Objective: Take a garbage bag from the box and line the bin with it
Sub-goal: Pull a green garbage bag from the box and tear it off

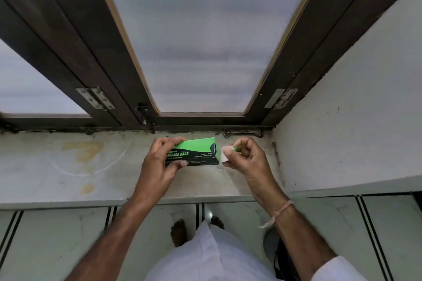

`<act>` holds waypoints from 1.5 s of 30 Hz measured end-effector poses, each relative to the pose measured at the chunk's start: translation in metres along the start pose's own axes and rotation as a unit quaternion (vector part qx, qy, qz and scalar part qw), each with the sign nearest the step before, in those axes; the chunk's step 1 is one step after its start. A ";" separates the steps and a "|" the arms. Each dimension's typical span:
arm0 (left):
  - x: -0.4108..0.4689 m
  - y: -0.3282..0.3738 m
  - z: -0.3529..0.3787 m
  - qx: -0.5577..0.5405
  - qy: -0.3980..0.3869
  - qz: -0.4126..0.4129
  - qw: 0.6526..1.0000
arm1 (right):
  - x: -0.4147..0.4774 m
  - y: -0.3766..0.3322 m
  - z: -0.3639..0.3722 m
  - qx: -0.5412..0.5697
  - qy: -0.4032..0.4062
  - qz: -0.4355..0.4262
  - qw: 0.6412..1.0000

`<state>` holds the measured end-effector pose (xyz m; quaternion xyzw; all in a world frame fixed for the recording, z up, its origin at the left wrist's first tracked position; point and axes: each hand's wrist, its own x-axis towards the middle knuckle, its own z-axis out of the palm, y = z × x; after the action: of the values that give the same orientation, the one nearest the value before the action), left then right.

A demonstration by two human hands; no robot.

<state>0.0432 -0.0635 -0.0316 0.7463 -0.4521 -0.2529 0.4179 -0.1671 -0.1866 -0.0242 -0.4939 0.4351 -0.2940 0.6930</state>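
A green and black box of garbage bags [196, 151] is held just above a stained marble window ledge [68, 166]. My left hand [163, 158] grips the box's left end, thumb on the front face. My right hand [242, 157] pinches the box's opened white end flap [225, 155] at the right end. No bag shows outside the box. A dark rounded shape [270, 244] on the floor at the lower right, partly behind my right arm, may be the bin.
A dark wooden window frame [137, 57] with frosted panes rises behind the ledge, with a metal latch hook [243, 132] at its base. A white wall [342, 109] closes the right side. Below are floor tiles [57, 246] and my bare feet.
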 end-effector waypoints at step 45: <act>-0.026 0.047 -0.010 -0.006 0.081 -0.001 0.997 | -0.013 -0.024 -0.001 -0.205 -0.064 -0.251 0.944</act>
<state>0.0168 -0.0479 0.0139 0.7626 -0.4146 -0.1946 0.4569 -0.1728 -0.1844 0.0023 -0.7365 0.3028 -0.3303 0.5068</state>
